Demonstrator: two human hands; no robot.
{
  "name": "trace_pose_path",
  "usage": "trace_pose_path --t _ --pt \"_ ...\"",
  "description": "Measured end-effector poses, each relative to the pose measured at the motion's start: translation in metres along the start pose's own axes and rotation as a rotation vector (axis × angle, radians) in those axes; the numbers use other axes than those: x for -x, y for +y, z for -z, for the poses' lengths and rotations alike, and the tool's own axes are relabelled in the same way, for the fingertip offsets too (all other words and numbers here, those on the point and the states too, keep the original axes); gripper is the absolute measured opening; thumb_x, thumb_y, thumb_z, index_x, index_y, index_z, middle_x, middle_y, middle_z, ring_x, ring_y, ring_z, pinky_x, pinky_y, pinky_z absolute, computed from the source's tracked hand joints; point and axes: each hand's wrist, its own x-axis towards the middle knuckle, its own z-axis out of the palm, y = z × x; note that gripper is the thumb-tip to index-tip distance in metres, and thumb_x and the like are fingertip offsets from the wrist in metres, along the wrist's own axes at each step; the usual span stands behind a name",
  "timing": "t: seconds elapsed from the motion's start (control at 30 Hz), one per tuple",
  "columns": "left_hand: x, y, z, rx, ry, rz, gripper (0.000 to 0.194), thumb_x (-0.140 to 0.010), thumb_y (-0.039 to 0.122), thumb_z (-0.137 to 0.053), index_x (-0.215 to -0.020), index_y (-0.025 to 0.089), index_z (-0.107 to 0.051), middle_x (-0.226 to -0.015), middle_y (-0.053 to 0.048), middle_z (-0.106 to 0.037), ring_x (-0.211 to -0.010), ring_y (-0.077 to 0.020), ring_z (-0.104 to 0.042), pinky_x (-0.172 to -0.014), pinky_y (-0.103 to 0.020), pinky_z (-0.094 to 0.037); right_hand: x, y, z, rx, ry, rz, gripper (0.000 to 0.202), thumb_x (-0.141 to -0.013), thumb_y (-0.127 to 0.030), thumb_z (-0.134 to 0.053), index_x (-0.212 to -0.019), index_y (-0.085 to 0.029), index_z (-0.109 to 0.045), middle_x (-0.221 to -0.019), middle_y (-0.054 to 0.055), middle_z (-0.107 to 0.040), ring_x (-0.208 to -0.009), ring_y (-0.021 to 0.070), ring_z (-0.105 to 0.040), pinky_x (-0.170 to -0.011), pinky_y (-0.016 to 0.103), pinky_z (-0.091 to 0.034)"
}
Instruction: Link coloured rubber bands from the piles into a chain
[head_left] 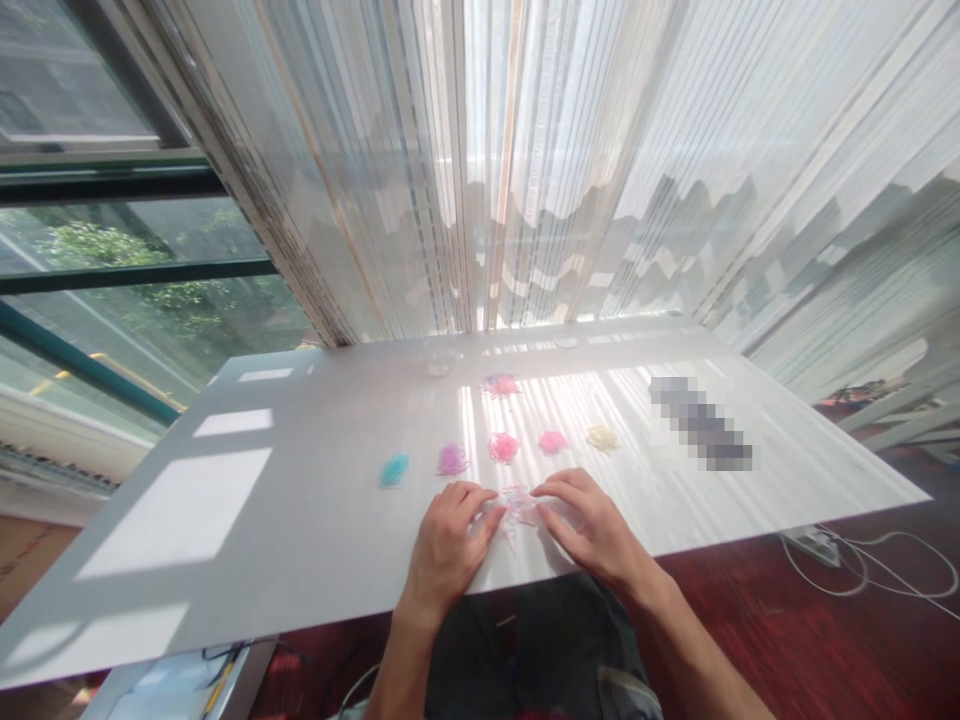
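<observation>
In front of me, near the table's front edge, lies a small loose pile of thin mixed-colour strands (pixel 517 503), mostly pink, white and pale blue. A few pink strands trail from it towards me. My left hand (pixel 454 535) touches the pile's left side, thumb and forefinger curled close together at its edge. From the other side my right hand (pixel 585 525) does the same, its thumb and forefinger drawn in on the strands. The fingertips partly hide what is between them. Whether the strands are little elastic bands is too small to tell.
Beyond my hands runs a row of small heaps: teal (pixel 393 469), purple (pixel 452 459), red-pink (pixel 503 447), pink (pixel 553 441) and pale yellow (pixel 602 437). A mixed heap (pixel 500 385) and a clear round dish (pixel 440 363) lie farther back. A blurred-out dark object (pixel 701 423) is at right.
</observation>
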Motion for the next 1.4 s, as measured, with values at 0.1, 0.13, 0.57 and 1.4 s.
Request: trace_pose_path --t 0.1,0.13,0.57,1.4 --pt "0.0 0.0 0.001 0.046 0.01 0.013 0.013 -0.101 0.022 -0.057 -0.105 0.021 -0.069 -0.095 -0.006 -0.071 -0.083 -0.021 -0.067 -0.077 -0.035 -0.056 0.009 -0.01 0.0 0.038 -0.044 0.054 0.016 -0.093 -0.017 -0.067 -0.108 -0.022 -0.07 -0.096 0.007 -0.066 -0.092 0.0234 -0.063 -0.081 0.036 -0.056" --pt "0.0 -0.001 0.002 0.061 0.014 0.023 0.014 -0.102 0.021 -0.055 -0.105 0.021 -0.069 -0.095 -0.005 -0.071 -0.083 -0.0205 -0.067 -0.078 -0.035 -0.055 0.011 -0.014 -0.001 0.051 -0.06 0.071 0.016 -0.092 -0.017 -0.07 -0.107 -0.021 -0.069 -0.093 0.006 -0.066 -0.087 0.0228 -0.063 -0.077 0.035 -0.055" --pt "0.001 -0.002 0.0 0.122 0.017 0.057 0.013 -0.099 0.02 -0.058 -0.105 0.022 -0.069 -0.094 -0.004 -0.07 -0.078 -0.0186 -0.065 -0.076 -0.033 -0.055 0.021 -0.028 -0.041 0.233 -0.027 -0.056 0.015 -0.088 -0.006 -0.063 -0.083 -0.02 -0.062 -0.079 0.003 -0.062 -0.076 0.0215 -0.06 -0.07 0.034 -0.049" --pt "0.001 0.001 0.006 0.177 -0.074 -0.085 0.013 -0.086 0.012 -0.073 -0.091 0.024 -0.076 -0.095 -0.004 -0.07 -0.089 -0.02 -0.067 -0.083 -0.037 -0.054 0.031 -0.028 -0.031 0.084 0.023 0.013 0.01 -0.099 -0.017 -0.06 -0.108 -0.021 -0.064 -0.091 0.006 -0.067 -0.085 0.0236 -0.062 -0.076 0.037 -0.055"
